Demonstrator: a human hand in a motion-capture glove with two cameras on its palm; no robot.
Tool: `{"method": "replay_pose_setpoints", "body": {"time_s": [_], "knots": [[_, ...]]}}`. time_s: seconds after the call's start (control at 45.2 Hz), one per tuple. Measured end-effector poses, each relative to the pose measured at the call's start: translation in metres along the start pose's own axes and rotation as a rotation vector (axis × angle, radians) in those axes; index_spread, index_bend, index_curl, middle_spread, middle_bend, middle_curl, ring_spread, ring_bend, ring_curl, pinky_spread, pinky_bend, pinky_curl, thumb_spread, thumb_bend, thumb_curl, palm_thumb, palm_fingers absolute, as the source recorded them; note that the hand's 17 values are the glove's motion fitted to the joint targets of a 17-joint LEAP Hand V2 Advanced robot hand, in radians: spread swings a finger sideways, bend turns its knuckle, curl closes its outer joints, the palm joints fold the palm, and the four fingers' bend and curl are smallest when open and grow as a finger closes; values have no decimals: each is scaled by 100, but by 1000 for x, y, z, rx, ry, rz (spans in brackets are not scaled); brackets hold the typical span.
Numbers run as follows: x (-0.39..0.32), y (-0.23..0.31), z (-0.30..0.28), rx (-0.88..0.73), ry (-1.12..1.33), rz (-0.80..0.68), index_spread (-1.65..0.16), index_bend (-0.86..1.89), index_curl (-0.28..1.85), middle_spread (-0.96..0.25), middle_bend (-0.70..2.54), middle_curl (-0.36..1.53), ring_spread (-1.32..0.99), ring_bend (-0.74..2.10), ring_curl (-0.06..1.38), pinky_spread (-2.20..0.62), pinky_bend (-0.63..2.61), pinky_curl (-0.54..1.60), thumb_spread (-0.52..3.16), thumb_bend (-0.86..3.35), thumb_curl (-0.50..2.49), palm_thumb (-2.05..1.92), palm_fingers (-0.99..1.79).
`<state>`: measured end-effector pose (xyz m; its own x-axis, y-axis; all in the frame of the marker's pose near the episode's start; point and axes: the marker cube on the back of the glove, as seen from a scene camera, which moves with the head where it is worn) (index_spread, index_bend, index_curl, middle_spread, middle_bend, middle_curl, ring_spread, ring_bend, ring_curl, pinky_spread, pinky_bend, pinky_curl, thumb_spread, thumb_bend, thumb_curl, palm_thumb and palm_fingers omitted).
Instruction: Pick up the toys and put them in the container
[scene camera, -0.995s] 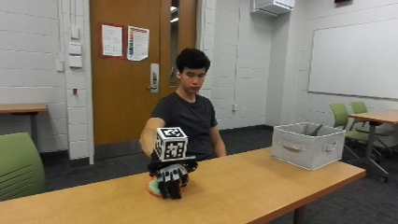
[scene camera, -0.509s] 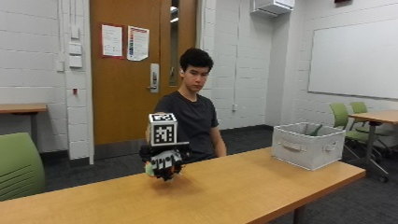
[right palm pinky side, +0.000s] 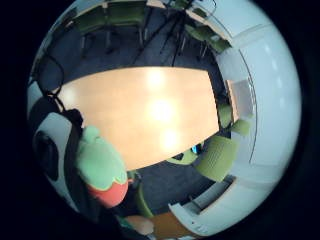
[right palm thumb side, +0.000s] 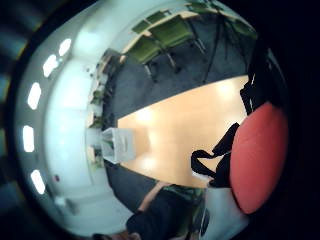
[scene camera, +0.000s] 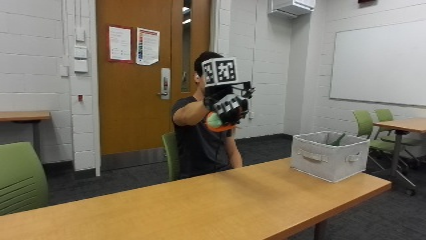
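Outside view faces across table (scene camera: 219, 200); palm views look down; all share it.

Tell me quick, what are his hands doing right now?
Right gloved hand: raised high above the table, gripping an orange and green toy.
Other hand: not visible, cannot tell.

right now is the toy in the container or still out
Out: the toy is held up in the gloved right hand, well above the table and away from the container.

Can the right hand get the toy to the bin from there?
Probably yes: the right hand holds the toy high, and the bare table lies between it and the open bin.
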<state>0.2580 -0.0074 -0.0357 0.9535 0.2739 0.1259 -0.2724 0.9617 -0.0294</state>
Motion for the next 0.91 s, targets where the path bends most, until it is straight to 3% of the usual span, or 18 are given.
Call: {"method": "replay_pose_setpoints", "body": {"time_s": [0.243, 0.442, 0.664, 0.818, 0.907], "knots": [[-163, -5, -24, 72, 1, -298, -52, 17, 130, -37, 94, 60, -42, 120, 52, -44, 89, 39, 72, 23, 88, 62, 107], [-308, 23, -18, 73, -30, -501, -53, 17, 139, -37, 93, 63, -42, 120, 52, -45, 89, 40, 72, 22, 94, 62, 107], [-436, 62, 6, 113, -70, -851, -54, 16, 147, -38, 91, 65, -42, 120, 52, -45, 89, 40, 72, 21, 101, 60, 106], [-510, 74, 36, 160, 26, -697, -53, 16, 151, -38, 90, 66, -42, 119, 52, -45, 89, 40, 72, 20, 105, 59, 106], [-515, 63, 46, 113, -77, -779, -53, 16, 153, -38, 89, 67, -42, 119, 52, -44, 89, 40, 72, 20, 107, 59, 106]]}}
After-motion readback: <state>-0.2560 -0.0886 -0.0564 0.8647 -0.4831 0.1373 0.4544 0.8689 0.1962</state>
